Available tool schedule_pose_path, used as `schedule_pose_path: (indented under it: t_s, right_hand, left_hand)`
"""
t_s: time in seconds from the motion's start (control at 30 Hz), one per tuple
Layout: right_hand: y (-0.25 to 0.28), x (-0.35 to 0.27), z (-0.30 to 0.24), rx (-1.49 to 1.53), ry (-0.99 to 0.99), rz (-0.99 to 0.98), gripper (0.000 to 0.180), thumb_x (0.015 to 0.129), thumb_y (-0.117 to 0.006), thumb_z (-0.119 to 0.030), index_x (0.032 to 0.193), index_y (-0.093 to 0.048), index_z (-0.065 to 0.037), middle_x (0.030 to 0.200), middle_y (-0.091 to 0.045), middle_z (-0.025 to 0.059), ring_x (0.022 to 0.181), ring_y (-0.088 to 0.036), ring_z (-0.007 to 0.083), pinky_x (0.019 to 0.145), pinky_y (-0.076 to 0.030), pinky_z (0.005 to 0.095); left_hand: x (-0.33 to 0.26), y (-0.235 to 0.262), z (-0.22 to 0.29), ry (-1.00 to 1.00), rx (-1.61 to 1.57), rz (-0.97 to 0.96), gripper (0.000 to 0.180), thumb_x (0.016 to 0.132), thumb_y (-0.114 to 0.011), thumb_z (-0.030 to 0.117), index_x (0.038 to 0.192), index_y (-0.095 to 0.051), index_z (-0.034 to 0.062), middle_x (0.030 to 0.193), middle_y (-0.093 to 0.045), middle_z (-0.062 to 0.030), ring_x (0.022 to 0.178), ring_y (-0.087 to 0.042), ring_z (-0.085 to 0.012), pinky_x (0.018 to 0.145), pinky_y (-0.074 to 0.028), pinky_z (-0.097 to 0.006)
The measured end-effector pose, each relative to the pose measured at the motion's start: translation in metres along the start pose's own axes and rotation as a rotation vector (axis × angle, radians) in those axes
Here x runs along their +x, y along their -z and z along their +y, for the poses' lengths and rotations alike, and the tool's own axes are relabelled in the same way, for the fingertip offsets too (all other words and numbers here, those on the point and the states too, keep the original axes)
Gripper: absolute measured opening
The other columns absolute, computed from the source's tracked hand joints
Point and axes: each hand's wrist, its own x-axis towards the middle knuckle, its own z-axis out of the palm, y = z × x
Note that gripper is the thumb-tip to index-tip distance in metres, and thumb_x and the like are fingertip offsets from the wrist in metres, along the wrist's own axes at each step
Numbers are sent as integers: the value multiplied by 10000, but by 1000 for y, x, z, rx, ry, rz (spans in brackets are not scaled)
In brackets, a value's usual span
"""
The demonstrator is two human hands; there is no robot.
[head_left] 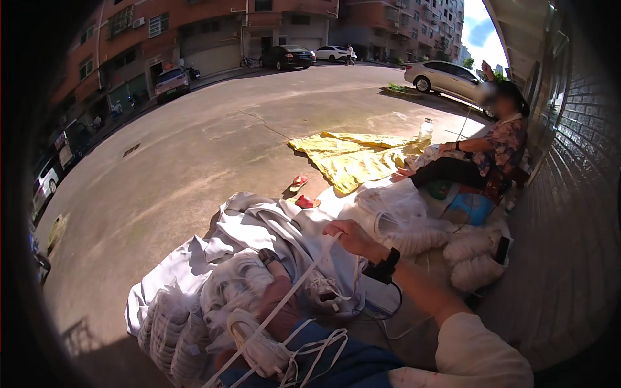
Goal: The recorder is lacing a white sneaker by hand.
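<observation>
My right hand, with a dark band at the wrist, is closed on a flat white strap at mid-frame. The strap runs taut down and left past my lap to the lower edge. My left hand is out of sight. On my blue-covered lap lies a white bundle with loose white cords looping over it; its kind is unclear. Below my right hand, another white bundle with cords sits beside a pale blue and white box-like thing. My outstretched leg lies among the white bundles.
Ribbed white bundles of fine threads lie at left on a pale cloth; similar bundles sit at right. Beyond are red sandals, a yellow sheet and a seated person with one arm raised. A tiled wall borders the right.
</observation>
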Motion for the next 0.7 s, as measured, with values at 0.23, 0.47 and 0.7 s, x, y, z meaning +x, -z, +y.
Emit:
schedule_pose_path:
  t_s: [0.23,0.47,0.7]
  right_hand:
    - [-57,-13,-59,583,218,-386,292,990,-415,-209,917,-618,-13,933,-604,54,838,-563,109,742,-462,277]
    - [-181,-116,-159,879,181,-1193,355,963,-465,-176,1267,-520,0,1152,-599,111,1068,-554,187,945,-415,302]
    - [-124,-83,-111,593,-52,-1417,241,898,-509,-177,830,-652,4,700,-597,1,679,-543,101,653,-432,271]
  left_hand:
    - [18,-28,-26,98,-352,56,411,958,-532,317,630,-332,169,576,-280,41,510,-281,-91,656,-359,-322]
    - [18,-125,-28,259,-450,-243,400,996,-460,287,637,-339,159,560,-268,43,518,-278,-103,663,-337,-323]
    - [25,-50,10,28,-418,146,311,971,-476,179,675,-389,143,561,-286,43,493,-266,-76,529,-309,-244]
